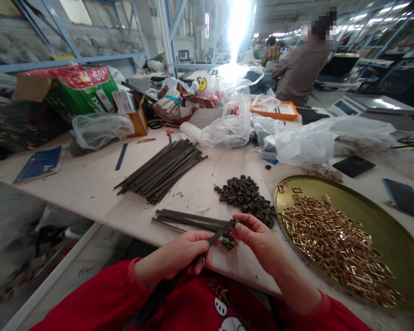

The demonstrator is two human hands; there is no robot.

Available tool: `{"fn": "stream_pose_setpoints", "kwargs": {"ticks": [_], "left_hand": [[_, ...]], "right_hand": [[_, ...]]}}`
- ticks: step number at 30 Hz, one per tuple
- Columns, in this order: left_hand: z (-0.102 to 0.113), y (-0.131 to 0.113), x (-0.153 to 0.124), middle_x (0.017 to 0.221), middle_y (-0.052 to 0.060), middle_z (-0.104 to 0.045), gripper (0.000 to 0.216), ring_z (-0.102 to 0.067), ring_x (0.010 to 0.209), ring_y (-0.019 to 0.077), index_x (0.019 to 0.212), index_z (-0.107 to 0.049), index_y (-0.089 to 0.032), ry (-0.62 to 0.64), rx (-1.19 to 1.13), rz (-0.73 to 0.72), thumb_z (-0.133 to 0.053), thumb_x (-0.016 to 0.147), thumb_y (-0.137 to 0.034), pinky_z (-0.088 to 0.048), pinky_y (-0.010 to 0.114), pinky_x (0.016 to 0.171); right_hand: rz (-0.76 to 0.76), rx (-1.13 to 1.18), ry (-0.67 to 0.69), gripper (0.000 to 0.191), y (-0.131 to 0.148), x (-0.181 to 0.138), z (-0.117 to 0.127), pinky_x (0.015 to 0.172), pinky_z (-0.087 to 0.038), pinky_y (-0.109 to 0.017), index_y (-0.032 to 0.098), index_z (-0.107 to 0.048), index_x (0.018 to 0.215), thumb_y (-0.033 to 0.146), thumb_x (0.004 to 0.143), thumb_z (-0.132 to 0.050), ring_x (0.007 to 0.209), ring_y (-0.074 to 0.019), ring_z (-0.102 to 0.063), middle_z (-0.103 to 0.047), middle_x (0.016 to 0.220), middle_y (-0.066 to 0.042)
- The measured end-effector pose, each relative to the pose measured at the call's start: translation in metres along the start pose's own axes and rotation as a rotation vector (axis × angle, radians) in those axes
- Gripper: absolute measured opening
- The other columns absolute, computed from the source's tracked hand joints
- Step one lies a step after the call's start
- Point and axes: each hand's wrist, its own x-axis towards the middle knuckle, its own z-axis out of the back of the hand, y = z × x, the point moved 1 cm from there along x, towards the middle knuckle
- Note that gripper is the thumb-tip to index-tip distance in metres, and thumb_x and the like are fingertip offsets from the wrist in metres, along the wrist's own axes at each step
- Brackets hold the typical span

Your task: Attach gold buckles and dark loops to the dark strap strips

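My left hand (pixel 195 250) is closed around a few dark, flat straps (pixel 221 231), whose ends point up and to the right. At those ends the thumb and fingers of my right hand (pixel 253 231) pinch together; a small dark piece is there, too small to name surely. More loose straps (pixel 188 218) lie on the table just beyond my hands. Behind my right hand sits a heap of small dark loops (pixel 244 195). To the right a round gold tray (pixel 376 216) holds many gold metal buckles (pixel 331 239).
A larger stack of dark straps (pixel 162 168) lies on the table (pixel 89 184), left of centre. Further back are plastic bags (pixel 303 140), an orange box lid (pixel 274 109) and a green carton (pixel 83 92). A blue notebook (pixel 39 163) lies far left, a phone (pixel 405 197) at right. A person (pixel 301 69) is beyond.
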Motion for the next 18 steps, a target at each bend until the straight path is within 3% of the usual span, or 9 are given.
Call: {"fn": "stream_pose_setpoints", "kwargs": {"ticks": [8, 11, 14, 18], "left_hand": [[0.001, -0.001, -0.002, 0.057, -0.005, -0.052, 0.024, -0.041, 0.037, 0.0054, 0.087, -0.054, -0.014, -0.003, 0.297, -0.024, -0.033, 0.082, -0.024, -0.029, 0.015, 0.036], [-0.001, -0.001, 0.001, 0.058, -0.004, -0.051, 0.028, -0.043, 0.043, 0.0072, 0.083, -0.055, -0.014, -0.096, 0.470, -0.123, -0.032, 0.085, -0.031, -0.031, 0.017, 0.041], [-0.003, -0.003, 0.003, 0.059, -0.003, -0.053, 0.029, -0.045, 0.053, 0.0091, 0.072, -0.059, -0.015, -0.186, 0.676, -0.268, -0.035, 0.084, -0.026, -0.030, 0.019, 0.049], [-0.002, -0.008, 0.000, 0.065, -0.002, -0.057, 0.028, -0.048, 0.061, 0.0111, 0.076, -0.064, -0.016, -0.148, 0.773, -0.301, -0.037, 0.081, -0.022, -0.031, 0.019, 0.055]], "right_hand": [[0.085, -0.205, 0.010, 0.037, 0.005, -0.006, -0.002, 0.061, -0.044, -0.026, 0.017, -0.064, 0.081, 0.043, 0.057, -0.076, 0.061, -0.0119, -0.054, -0.063, 0.067, 0.001], [0.095, -0.267, 0.056, 0.035, 0.002, -0.009, -0.006, 0.058, -0.043, -0.027, 0.017, -0.062, 0.079, 0.045, 0.060, -0.073, 0.059, -0.0130, -0.054, -0.062, 0.062, 0.001], [0.076, -0.252, 0.086, 0.033, -0.002, -0.013, -0.008, 0.060, -0.044, -0.027, 0.017, -0.061, 0.079, 0.044, 0.063, -0.072, 0.059, -0.0131, -0.055, -0.063, 0.062, 0.001], [0.024, -0.131, 0.123, 0.030, -0.009, -0.017, -0.010, 0.062, -0.045, -0.027, 0.018, -0.060, 0.081, 0.041, 0.065, -0.073, 0.060, -0.0122, -0.057, -0.063, 0.066, 0.001]]}}
